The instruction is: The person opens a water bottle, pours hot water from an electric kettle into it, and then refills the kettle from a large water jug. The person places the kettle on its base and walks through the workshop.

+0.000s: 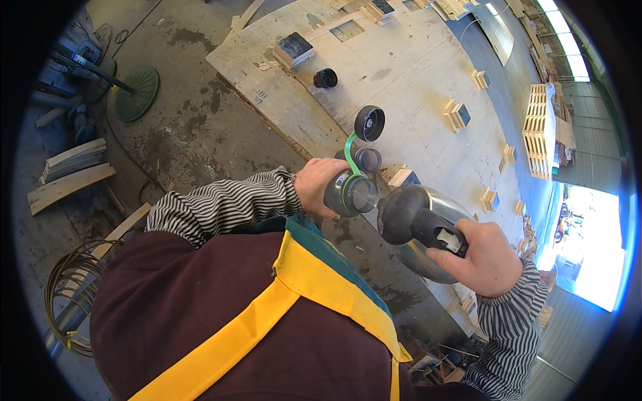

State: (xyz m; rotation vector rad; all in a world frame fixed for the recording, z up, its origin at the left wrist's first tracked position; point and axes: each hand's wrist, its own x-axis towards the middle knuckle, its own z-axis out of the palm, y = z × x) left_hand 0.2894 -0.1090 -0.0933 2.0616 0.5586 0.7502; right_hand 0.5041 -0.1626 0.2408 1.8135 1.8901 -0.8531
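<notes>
Wrapped around a dark, see-through water bottle (339, 194) is my left hand (315, 186). The bottle's mouth faces up, and a black cap (369, 123) hangs from it on a green strap (350, 151). My right hand (490, 259) grips the black handle of a steel kettle (436, 210), tilted toward the bottle. Its dark lid and spout end is close to the bottle's mouth, and a clear stream runs between them. Just behind the bottle stands a second open clear container (368, 160) on the table edge.
A large wooden tabletop (401, 80) stretches ahead, with several small wood blocks and a black cup (326, 78) on it. To the left are a green round base (138, 93), stacked boards (73, 160) and a wire coil (72, 294). Pallets (539, 130) stand at the right.
</notes>
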